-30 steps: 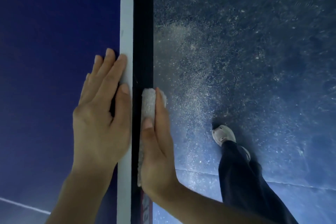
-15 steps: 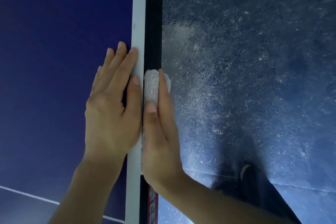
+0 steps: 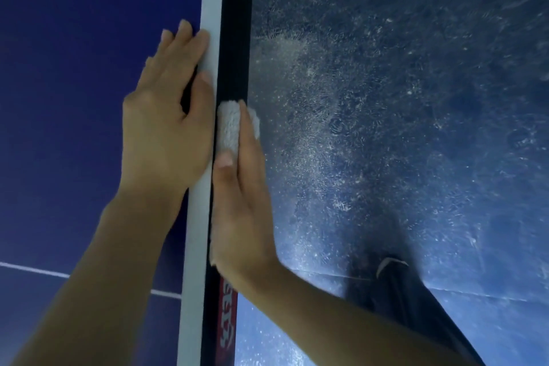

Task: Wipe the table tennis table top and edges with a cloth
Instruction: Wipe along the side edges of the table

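Since a second ago both hands have slid together farther up along the table's side, and the pale shoe that showed then is now mostly hidden under the dark trouser leg, only its tip peeking out.

The left hand lies flat on the blue table tennis table top, fingers straight and gripping nothing, its fingertips and thumb touching the white border line that runs along the table's side. Just beside it, across that line, the right hand presses a folded white cloth against the black edge of the table. Its fingers run straight along the outer face of the cloth, and the thumb lies on the cloth's upper face, so the cloth is pinched between hand and edge. The cloth's front end sticks out beyond the fingertips. Below the right wrist, the black edge carries a red label with white lettering, too blurred to read. A thin white line crosses the table top near the left forearm. Beyond the edge lies a dusty, speckled blue floor.
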